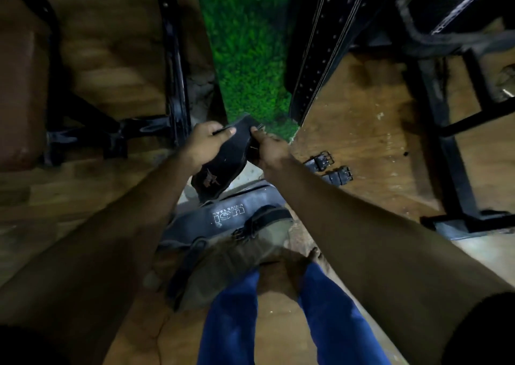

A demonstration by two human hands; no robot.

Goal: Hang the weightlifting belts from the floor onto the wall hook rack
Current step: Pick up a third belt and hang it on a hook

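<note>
Both arms reach forward and down over a dim wooden floor [362,130]. The left hand [204,144] grips the upper edge of a black weightlifting belt [223,166], thumb laid across its face and fingers curled behind. The right hand [269,147] pinches the same belt at its other edge, near a bit of metal that may be the buckle; how the fingers lie behind the leather cannot be told. The belt is lifted off the floor and hangs bent between the two hands, with a scuffed brownish patch low on its surface. Below it, on the floor, lies a second black belt [223,219] with white lettering, and across that belt rests an olive-toned belt [245,242] with dark straps. Two buckled strap ends [328,169] lie on the floor just right of the right forearm. Ahead, long black belts [320,58] with rows of holes hang down beside a green grass-textured wall panel [245,44]. Blue trouser legs [231,317] fill the bottom of the view, and black metal frames [451,147] stand at both sides.
</note>
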